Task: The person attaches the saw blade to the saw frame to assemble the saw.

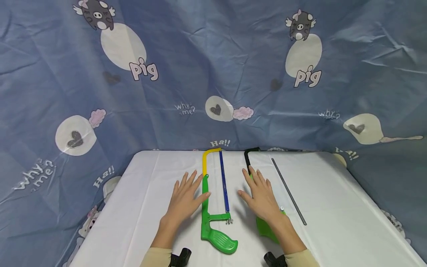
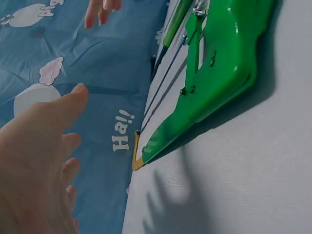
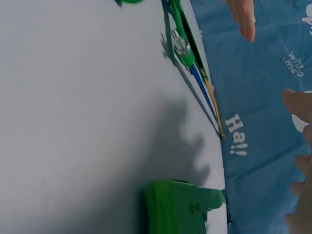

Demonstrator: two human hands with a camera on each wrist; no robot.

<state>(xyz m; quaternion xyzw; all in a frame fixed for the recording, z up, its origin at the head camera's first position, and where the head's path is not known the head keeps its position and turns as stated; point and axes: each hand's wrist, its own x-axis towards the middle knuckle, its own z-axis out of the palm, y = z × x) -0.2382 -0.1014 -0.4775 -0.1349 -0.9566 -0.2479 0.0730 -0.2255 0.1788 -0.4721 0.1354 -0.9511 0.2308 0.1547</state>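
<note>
My left hand [image 1: 185, 198] hovers above the table with fingers spread, its thumb overlapping the frame of a green-and-yellow hacksaw [image 1: 205, 207] in the head view. That hacksaw carries a blue blade [image 1: 224, 181] and a wing nut [image 1: 229, 221] near its handle. Also spread and holding nothing, my right hand [image 1: 261, 198] is over a second hacksaw [image 1: 265, 229], green with a black front bar, and hides much of it. To its right lies a loose dark grey saw blade [image 1: 288, 191]. In the left wrist view, the hand's shadow falls on the tabletop beside the first hacksaw.
A white-covered table [image 1: 337, 193] bears both saws and the loose blade. Behind and around it hangs a blue cloth [image 1: 213, 66] printed with pigs, hearts and lettering. Dark wrist mounts [image 1: 180, 257] sit by the sleeve cuffs.
</note>
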